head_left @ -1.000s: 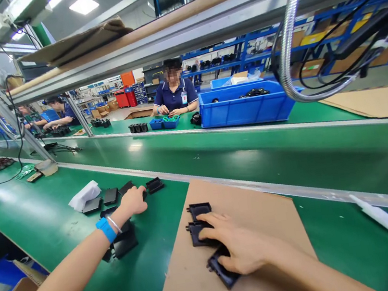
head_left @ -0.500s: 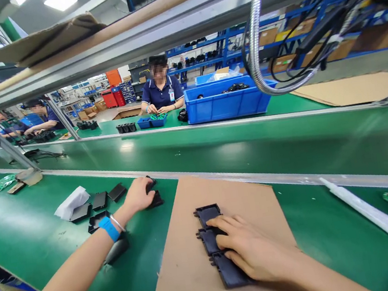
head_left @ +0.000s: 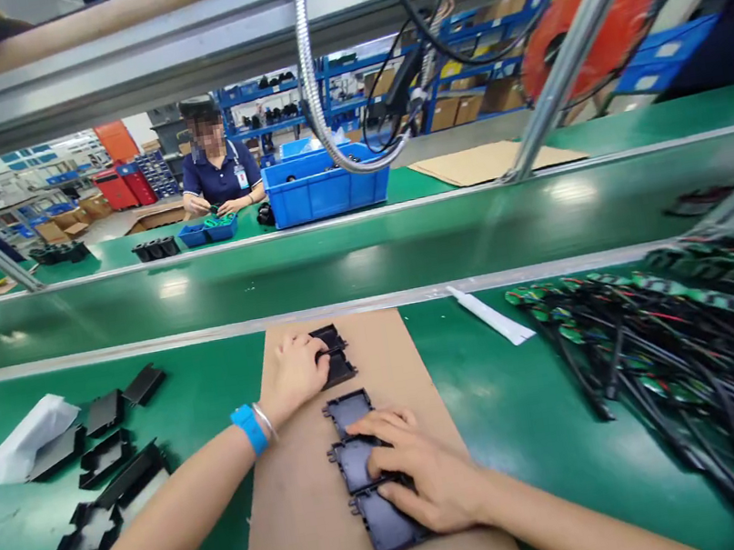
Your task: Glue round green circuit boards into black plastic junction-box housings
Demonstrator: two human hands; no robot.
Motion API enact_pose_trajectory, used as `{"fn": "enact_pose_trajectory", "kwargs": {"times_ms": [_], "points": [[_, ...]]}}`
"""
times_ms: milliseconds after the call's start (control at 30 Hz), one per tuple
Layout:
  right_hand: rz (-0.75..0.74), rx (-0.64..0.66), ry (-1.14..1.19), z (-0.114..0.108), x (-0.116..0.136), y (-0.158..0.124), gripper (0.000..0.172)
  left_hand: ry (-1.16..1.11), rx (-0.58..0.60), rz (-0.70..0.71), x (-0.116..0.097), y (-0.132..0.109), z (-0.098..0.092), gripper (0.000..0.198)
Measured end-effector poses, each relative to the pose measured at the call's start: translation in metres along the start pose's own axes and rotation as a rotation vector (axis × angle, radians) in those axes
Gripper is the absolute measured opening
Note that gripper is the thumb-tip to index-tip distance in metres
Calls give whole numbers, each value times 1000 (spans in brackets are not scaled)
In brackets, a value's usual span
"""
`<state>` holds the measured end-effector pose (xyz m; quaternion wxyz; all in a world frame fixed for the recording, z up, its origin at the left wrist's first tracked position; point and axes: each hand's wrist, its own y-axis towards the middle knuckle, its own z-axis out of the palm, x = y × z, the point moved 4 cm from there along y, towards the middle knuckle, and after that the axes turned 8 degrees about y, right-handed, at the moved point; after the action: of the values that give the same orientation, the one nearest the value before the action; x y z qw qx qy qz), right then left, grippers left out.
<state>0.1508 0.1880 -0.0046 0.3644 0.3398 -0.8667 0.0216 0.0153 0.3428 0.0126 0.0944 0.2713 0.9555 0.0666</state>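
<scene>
My left hand (head_left: 299, 368) is closed on two small black plastic cases (head_left: 338, 368) at the far end of a brown cardboard sheet (head_left: 294, 525). Nearer to me, three shallow black plastic cases (head_left: 359, 464) lie in a row on the same sheet, open sides up, small tabs pointing left. My right hand (head_left: 431, 477) rests over their right side with its fingers apart, the fingertips touching the cases. The hand covers part of each one.
More black cases (head_left: 105, 456) and a white wrapper (head_left: 29, 440) lie on the green bench at left. A white tube (head_left: 492, 316) and a heap of wired circuit boards (head_left: 667, 340) are at right. Across the bench sits a co-worker (head_left: 218, 168) beside a blue bin (head_left: 327, 191).
My left hand has brought two black cases from the green bench rightward onto the cardboard. My right hand stays over the row. The view has turned right, showing the wired boards.
</scene>
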Motion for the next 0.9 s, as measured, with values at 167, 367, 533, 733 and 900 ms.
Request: {"fn": "enact_pose_trajectory", "kwargs": {"times_ms": [167, 367, 533, 733, 900], "points": [[-17, 47, 41, -38, -24, -23, 9, -94, -17, -11, -38, 12, 21, 19], [144, -56, -9, -29, -15, -21, 12, -157, -16, -2, -48, 27, 26, 16], [196, -179, -122, -4, -6, -14, 18, -191, -15, 125, -38, 29, 20, 13], [64, -130, -541, 9, -6, -18, 35, -227, -55, 354, -30, 29, 23, 21], [27, -150, -679, -48, -6, -39, 26, -241, -159, 365, -14, 40, 41, 22]]}}
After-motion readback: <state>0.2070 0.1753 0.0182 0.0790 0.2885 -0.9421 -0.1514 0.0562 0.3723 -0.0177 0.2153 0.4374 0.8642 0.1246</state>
